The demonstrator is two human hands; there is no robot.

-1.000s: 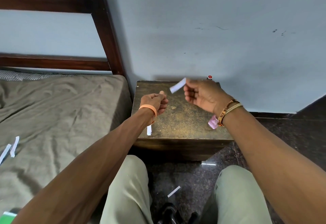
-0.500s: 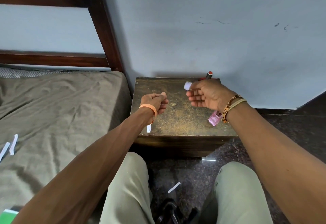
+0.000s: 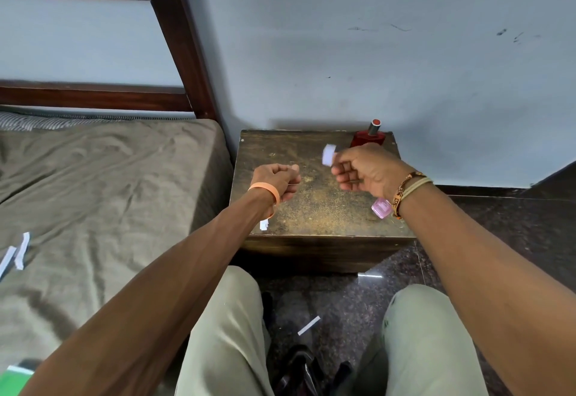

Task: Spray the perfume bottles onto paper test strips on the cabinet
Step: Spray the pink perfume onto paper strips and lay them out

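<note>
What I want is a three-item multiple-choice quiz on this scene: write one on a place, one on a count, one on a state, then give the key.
1. Where on the cabinet does the red bottle stand?
A. front left corner
B. back right corner
C. centre

2. How many strips lie on the bed?
A. none
B. two
C. five

3. What is the right hand doing?
A. lying flat on the cabinet
B. gripping the red bottle
C. pinching a strip

Key:
1 B, the red bottle stands by the wall at the cabinet's far right.
2 B, two white strips lie side by side near the bed's left edge.
3 C, a blurred white strip sticks up from its fingertips above the cabinet.
</note>
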